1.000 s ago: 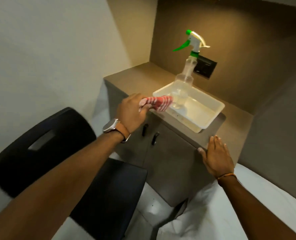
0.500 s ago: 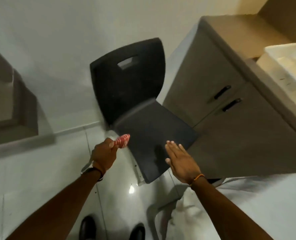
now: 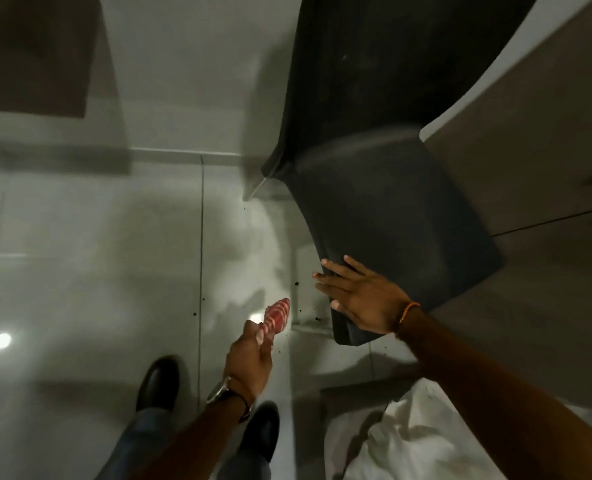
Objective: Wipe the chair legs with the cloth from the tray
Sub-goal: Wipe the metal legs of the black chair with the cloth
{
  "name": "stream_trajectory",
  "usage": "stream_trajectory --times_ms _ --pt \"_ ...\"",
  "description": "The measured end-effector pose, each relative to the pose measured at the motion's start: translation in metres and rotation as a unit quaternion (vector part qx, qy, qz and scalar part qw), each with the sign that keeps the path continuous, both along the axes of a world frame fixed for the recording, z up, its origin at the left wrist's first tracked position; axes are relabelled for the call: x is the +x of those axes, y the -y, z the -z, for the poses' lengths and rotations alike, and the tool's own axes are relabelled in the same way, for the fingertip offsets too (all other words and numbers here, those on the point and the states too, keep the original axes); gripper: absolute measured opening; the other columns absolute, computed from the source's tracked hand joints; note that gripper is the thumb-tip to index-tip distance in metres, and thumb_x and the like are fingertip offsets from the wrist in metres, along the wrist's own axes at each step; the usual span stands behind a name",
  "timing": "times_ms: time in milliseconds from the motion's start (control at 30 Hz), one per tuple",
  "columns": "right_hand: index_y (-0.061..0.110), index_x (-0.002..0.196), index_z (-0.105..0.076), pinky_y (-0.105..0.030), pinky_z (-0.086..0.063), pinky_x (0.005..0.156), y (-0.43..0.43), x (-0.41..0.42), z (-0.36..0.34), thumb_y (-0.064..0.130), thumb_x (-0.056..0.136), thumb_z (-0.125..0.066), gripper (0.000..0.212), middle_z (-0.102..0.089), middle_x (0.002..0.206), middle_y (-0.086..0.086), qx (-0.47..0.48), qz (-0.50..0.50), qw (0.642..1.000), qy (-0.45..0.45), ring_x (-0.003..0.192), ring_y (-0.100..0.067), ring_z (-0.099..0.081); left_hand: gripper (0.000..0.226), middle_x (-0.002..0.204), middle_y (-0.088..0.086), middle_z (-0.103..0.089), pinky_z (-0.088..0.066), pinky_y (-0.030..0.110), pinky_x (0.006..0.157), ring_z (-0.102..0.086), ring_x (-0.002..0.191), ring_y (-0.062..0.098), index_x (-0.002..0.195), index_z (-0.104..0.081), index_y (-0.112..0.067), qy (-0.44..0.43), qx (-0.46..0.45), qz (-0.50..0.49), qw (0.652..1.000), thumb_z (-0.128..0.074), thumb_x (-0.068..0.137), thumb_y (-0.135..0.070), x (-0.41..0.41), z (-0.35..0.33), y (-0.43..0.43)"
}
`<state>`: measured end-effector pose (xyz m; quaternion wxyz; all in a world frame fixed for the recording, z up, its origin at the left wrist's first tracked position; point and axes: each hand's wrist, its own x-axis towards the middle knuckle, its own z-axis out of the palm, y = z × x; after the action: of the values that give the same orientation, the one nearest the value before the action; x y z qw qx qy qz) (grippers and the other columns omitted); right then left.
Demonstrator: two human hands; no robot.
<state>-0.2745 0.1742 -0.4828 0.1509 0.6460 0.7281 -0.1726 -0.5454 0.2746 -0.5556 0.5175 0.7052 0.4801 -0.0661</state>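
Observation:
The black plastic chair [image 3: 374, 209] fills the upper right, seen from above. My right hand [image 3: 360, 299] lies flat with spread fingers on the seat's front left corner. My left hand [image 3: 251, 358] is shut on a red-and-white striped cloth [image 3: 277, 315], held over the floor just left of that corner. One pale chair leg [image 3: 254, 188] shows at the seat's back left; another pale leg part [image 3: 313, 329] shows under the front corner. The other legs are hidden by the seat. The tray is out of view.
A grey cabinet [image 3: 530, 161] stands right of the chair, touching it. Glossy white floor tiles [image 3: 97, 271] spread to the left. My two black shoes [image 3: 157, 382] are at the bottom. White fabric [image 3: 408, 441] lies at the lower right. A dark panel [image 3: 34, 53] hangs at the upper left.
My view has swung from the cabinet top and tray down to the floor. The left hand carried the cloth down beside the chair. The right hand moved from the cabinet edge onto the seat corner.

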Motion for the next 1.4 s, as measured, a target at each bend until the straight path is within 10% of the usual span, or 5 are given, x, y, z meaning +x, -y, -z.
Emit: stream_trajectory --times_ms 467,667,867,1000,1400 --pt "0.016 0.152 -0.053 -0.054 -0.008 0.132 0.013 -0.004 0.049 0.042 0.108 -0.037 0.053 -0.05 0.16 0.001 0.152 0.045 0.987 -0.014 0.162 -0.025 -0.019 0.075 0.169 -0.028 -0.005 -0.023 0.018 0.12 -0.015 0.152 -0.01 0.156 0.012 -0.053 0.192 -0.114 0.038 0.974 -0.041 0.104 -0.041 0.075 0.065 0.13" --pt "0.016 0.15 -0.056 -0.056 -0.013 0.13 0.014 -0.005 0.048 0.041 0.11 -0.03 0.054 -0.053 0.158 0.001 0.156 0.054 0.986 -0.036 0.162 -0.025 -0.02 0.066 0.159 -0.001 -0.04 -0.041 0.039 0.119 -0.044 0.144 0.007 0.157 -0.016 -0.045 0.186 -0.059 0.058 0.979 -0.048 0.099 -0.038 0.079 0.124 0.122" --pt "0.013 0.144 -0.063 -0.054 -0.013 0.131 0.015 -0.006 0.05 0.038 0.107 -0.032 0.054 -0.058 0.154 0.002 0.186 0.064 0.979 -0.058 0.16 -0.025 -0.025 0.054 0.156 0.013 -0.045 -0.039 0.013 0.108 -0.046 0.138 0.024 0.152 -0.032 -0.007 0.126 -0.035 0.104 0.986 -0.048 0.101 0.001 0.083 0.215 0.102" --pt "0.01 0.142 -0.064 -0.054 -0.013 0.131 0.015 -0.005 0.052 0.036 0.107 -0.034 0.053 -0.06 0.152 0.0 0.197 0.071 0.975 -0.079 0.159 -0.026 -0.027 0.064 0.15 0.016 -0.046 -0.041 0.045 0.119 -0.049 0.138 0.028 0.149 -0.032 -0.012 0.103 -0.095 0.158 0.978 -0.047 0.092 0.013 0.084 0.25 0.09" --pt "0.012 0.143 -0.063 -0.056 -0.015 0.13 0.012 -0.006 0.044 0.04 0.112 -0.022 0.059 -0.06 0.152 -0.001 0.158 0.082 0.982 -0.061 0.159 -0.026 -0.028 0.081 0.162 -0.04 -0.011 -0.023 0.004 0.117 -0.022 0.15 -0.014 0.159 0.0 -0.047 0.293 -0.078 0.039 0.952 -0.047 0.097 -0.027 0.075 0.091 0.134"
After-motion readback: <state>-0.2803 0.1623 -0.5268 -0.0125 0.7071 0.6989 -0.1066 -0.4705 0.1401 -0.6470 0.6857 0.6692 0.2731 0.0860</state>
